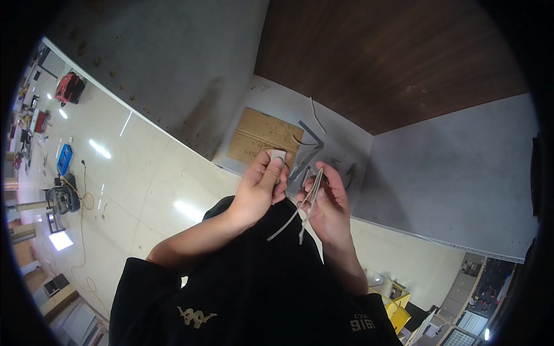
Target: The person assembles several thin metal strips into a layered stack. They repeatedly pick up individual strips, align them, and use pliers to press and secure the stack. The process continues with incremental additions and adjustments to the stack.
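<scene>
Pale flat piece in the left hand, thin strands in the right

The two hands are near each other but apart, each closed on something of its own, in front of the dark shirt. The left hand grips a small pale flat piece, the thumb laid over it and its upper end showing above the thumb. The right hand pinches a few thin pale strands — they meet at the fingertips, spread a little, and two loose ends hang down toward the shirt. Whether these are cord or narrow strips I cannot tell.

Beyond the hands, on a grey base, lies a flat sheet of brown cardboard with dark handwriting. Just beside it are a bent grey bar and a slim, slightly curved pale strip. A dark brown wood-grain panel and a grey panel rise around that base.

To the left stretches a pale glossy floor, holding a red and black case, a blue object and a grey machine — all well apart from the hands.
</scene>
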The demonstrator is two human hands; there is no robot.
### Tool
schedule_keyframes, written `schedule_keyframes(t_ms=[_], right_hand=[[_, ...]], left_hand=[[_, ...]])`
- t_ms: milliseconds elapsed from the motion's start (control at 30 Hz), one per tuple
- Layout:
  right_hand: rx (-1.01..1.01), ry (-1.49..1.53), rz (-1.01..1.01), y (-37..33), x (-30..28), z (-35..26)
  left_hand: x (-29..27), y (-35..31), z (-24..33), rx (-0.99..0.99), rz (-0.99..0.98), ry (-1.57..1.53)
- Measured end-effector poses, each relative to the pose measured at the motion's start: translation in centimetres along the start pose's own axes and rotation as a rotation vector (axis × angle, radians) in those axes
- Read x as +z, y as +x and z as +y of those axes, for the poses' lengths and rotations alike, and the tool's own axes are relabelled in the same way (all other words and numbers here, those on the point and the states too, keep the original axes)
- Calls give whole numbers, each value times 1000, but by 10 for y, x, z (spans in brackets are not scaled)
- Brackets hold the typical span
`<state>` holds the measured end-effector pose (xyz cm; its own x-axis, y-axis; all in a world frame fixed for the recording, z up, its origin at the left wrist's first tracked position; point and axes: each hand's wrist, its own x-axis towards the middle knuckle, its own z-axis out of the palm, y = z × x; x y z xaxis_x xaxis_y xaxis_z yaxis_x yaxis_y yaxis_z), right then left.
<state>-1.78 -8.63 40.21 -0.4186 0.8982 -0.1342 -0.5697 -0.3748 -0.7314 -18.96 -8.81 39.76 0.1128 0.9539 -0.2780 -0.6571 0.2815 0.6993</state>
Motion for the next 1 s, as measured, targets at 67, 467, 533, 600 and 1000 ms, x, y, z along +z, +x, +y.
schedule_keyframes(t_ms=[67,467,533,600,1000], right_hand=[[8,36,3,2,-4,-1],[-56,-260,146,1,-2,-5],[-45,-280,143,0,0,-5],[-6,-274,129,-1,-1,-4],[136,-256,197,2,-7,11]], left_hand=[[2,-3,-4,-21,-65,42],[6,-7,-5,86,-194,393],[5,-4,-5,172,-222,472],[2,-3,3,-72,-305,315],[-29,5,-12,-504,-286,-105]])
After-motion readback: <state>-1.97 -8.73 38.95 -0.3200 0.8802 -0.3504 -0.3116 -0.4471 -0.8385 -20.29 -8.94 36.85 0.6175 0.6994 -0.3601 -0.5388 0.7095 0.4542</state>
